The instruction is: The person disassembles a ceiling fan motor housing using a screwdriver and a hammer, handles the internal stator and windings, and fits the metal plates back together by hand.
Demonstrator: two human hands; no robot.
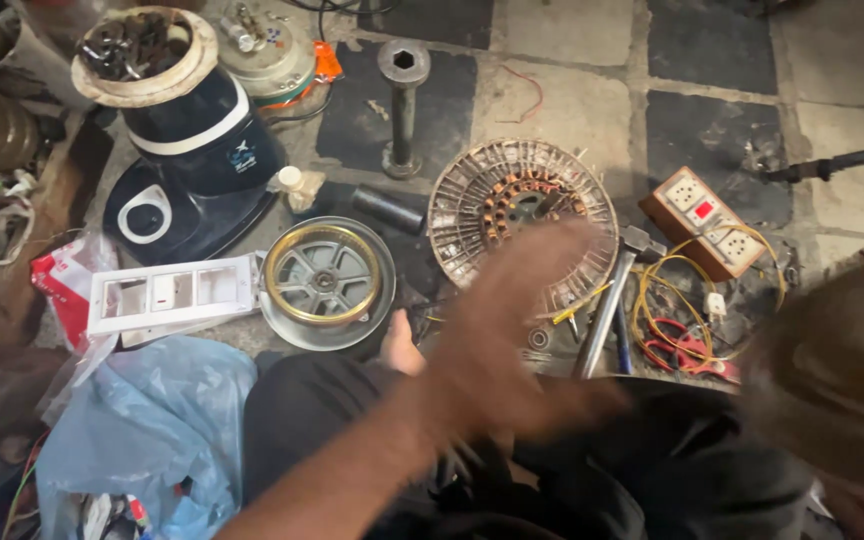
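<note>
The left hand (512,340) reaches in from the near left, badly blurred, held over the near edge of the one round stator (522,225) with copper windings and thin metal laminations that lies flat on the tiled floor (562,100). Whether its fingers are spread or closed cannot be told, and nothing is seen in it. At the near right edge a second blurred brown shape (837,370) shows; whether it is the right hand cannot be told.

Just right of the stator lies one steel hammer (612,300), handle pointing near, beside a tangle of yellow and red wires (677,320). Farther right sits one wooden switch box (714,222) with two white sockets. Left of the stator lies one round grey cover (325,280) with a brass-coloured ring, and left of that one white plastic switch plate (172,293) with three openings. One dark blue mixer base (192,170) stands far left, a bowl of dark metal parts (142,50) on top. One steel shaft (403,105) stands upright at the far side. One pale blue plastic bag (152,430) lies near left.
</note>
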